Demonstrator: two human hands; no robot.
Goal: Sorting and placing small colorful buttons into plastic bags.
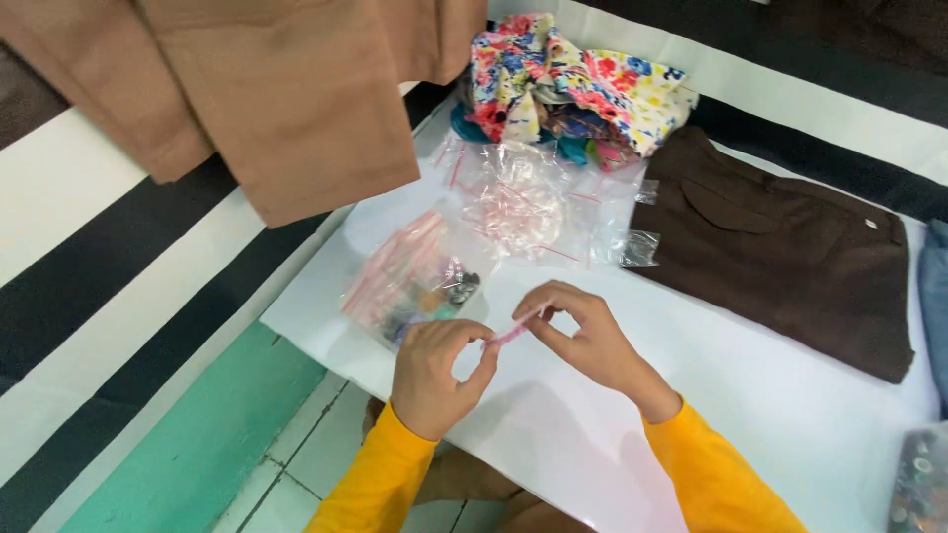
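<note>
Left hand (434, 373) and right hand (585, 338) pinch a small pink-striped zip bag (515, 331) together; bag pile (420, 281) at ten o'clock.

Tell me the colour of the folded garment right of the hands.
Dark brown; the folded garment shows clearly in the head view.

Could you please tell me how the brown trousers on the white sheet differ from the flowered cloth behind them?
The brown trousers are one plain dark colour; the flowered cloth is a bright print of red, blue and yellow. The trousers lie folded flat, while the cloth is bunched in a heap. The trousers sit at the right; the cloth lies farther back, beyond the clear plastic bags. Both rest on the white sheet, untouched by either hand.
</note>
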